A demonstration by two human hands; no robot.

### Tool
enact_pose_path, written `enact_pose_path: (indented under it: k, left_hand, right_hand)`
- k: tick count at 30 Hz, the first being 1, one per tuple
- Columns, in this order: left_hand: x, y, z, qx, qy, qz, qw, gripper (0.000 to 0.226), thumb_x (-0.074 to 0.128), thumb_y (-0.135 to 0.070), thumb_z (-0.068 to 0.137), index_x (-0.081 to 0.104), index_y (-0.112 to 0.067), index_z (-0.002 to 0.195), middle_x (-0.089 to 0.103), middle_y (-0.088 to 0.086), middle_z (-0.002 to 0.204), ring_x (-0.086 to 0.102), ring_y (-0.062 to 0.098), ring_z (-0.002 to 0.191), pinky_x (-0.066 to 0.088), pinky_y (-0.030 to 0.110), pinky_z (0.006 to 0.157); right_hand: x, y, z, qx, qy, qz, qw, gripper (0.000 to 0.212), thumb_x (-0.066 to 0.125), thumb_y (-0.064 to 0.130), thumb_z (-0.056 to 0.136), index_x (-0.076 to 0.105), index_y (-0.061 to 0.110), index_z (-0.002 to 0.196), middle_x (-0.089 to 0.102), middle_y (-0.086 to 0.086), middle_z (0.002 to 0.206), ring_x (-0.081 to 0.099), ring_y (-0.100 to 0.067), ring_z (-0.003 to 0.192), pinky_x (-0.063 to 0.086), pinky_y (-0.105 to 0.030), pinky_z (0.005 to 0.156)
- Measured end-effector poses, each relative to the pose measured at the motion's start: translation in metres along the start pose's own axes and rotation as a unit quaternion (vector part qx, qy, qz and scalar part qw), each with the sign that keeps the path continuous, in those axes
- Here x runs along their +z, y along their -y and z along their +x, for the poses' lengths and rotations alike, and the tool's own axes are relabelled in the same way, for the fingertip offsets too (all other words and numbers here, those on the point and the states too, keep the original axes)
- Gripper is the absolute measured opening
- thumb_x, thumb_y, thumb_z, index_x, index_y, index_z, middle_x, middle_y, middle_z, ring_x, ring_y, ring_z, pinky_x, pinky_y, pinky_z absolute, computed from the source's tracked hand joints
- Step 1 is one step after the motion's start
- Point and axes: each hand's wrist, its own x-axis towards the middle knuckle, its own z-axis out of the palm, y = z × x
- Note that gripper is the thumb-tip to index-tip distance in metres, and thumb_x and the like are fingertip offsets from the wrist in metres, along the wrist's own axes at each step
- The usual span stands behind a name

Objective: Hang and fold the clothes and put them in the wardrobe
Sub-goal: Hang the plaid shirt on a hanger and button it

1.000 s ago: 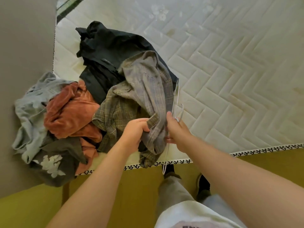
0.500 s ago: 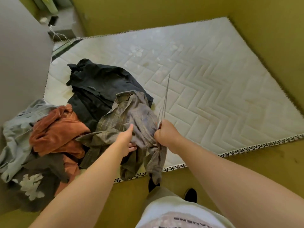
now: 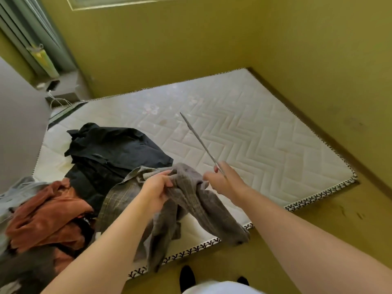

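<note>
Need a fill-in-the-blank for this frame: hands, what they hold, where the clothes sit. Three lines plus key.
1. The left hand grips a grey plaid ____.
2. The right hand holds a thin clothes ____ that points up and away from the person.
3. The pile of clothes lies on a bare white quilted ____.

Missing words: shirt; hanger; mattress.

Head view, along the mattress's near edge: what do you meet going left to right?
Orange garment → left hand, gripping the plaid shirt → right hand, holding the hanger.
</note>
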Motion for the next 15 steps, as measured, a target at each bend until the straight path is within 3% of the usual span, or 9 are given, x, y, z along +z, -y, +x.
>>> enact_pose_path:
  k: [2,4,6,9,11,13,15]
  left_hand:
    - [0.004,-0.007,-0.020,0.053,0.029,0.037,0.997,0.057,0.040,0.014,0.074,0.067,-0.003,0.121,0.065,0.020,0.113,0.060,0.032,0.098,0.050,0.034,0.075]
    - [0.007,-0.012,-0.038,0.094,0.088,0.069,0.989,0.045,0.048,0.010,0.075,0.070,-0.001,0.112,0.065,0.018,0.108,0.062,0.028,0.096,0.051,0.032,0.074]
    - [0.011,-0.015,-0.057,0.116,0.164,0.143,0.969,0.037,0.058,0.004,0.075,0.076,-0.009,0.104,0.071,0.009,0.104,0.069,0.022,0.094,0.054,0.027,0.074]
    - [0.014,-0.019,-0.076,0.094,0.242,0.252,0.932,0.040,0.059,0.002,0.082,0.079,-0.022,0.107,0.073,-0.002,0.109,0.070,0.016,0.102,0.055,0.026,0.083]
    - [0.005,-0.020,-0.078,0.065,0.265,0.221,0.936,0.040,0.054,0.006,0.087,0.075,-0.015,0.114,0.073,0.006,0.113,0.070,0.025,0.101,0.057,0.033,0.084]
    - [-0.005,-0.023,-0.071,0.036,0.208,0.177,0.961,0.037,0.057,0.005,0.088,0.069,-0.008,0.120,0.073,0.016,0.110,0.072,0.034,0.096,0.060,0.042,0.080]
    - [-0.013,-0.019,-0.054,0.027,0.048,0.202,0.978,0.032,0.059,0.006,0.088,0.066,-0.006,0.117,0.075,0.017,0.100,0.074,0.035,0.088,0.062,0.046,0.079]
  right_hand:
    - [-0.004,0.007,0.000,0.004,0.010,0.033,0.999,0.028,0.055,0.037,0.095,0.046,0.011,0.100,0.056,-0.004,0.097,0.056,-0.020,0.088,0.051,-0.046,0.089]
    - [-0.002,0.012,0.001,0.015,0.036,0.061,0.997,0.042,0.059,0.055,0.092,0.054,0.016,0.106,0.063,-0.007,0.108,0.063,-0.024,0.096,0.054,-0.045,0.091]
    - [0.004,0.016,-0.001,0.042,0.070,0.108,0.991,0.049,0.065,0.058,0.087,0.060,0.015,0.110,0.067,-0.008,0.106,0.066,-0.023,0.089,0.055,-0.043,0.090]
    - [0.015,0.017,-0.004,0.021,0.070,0.084,0.994,0.016,0.073,0.016,0.081,0.059,0.011,0.088,0.065,-0.013,0.087,0.066,-0.026,0.084,0.057,-0.038,0.073]
    - [0.019,0.015,-0.004,-0.014,0.026,0.062,0.998,0.022,0.061,-0.002,0.082,0.050,0.016,0.077,0.056,-0.011,0.078,0.060,-0.025,0.074,0.051,-0.035,0.064]
    - [0.019,0.015,-0.006,-0.039,-0.007,0.039,0.998,0.027,0.055,-0.003,0.086,0.045,0.021,0.077,0.053,-0.008,0.081,0.055,-0.023,0.075,0.049,-0.035,0.069]
    - [0.015,0.016,-0.007,-0.057,-0.027,0.010,0.998,0.026,0.053,0.000,0.087,0.041,0.022,0.079,0.049,-0.006,0.084,0.049,-0.021,0.075,0.045,-0.033,0.068]
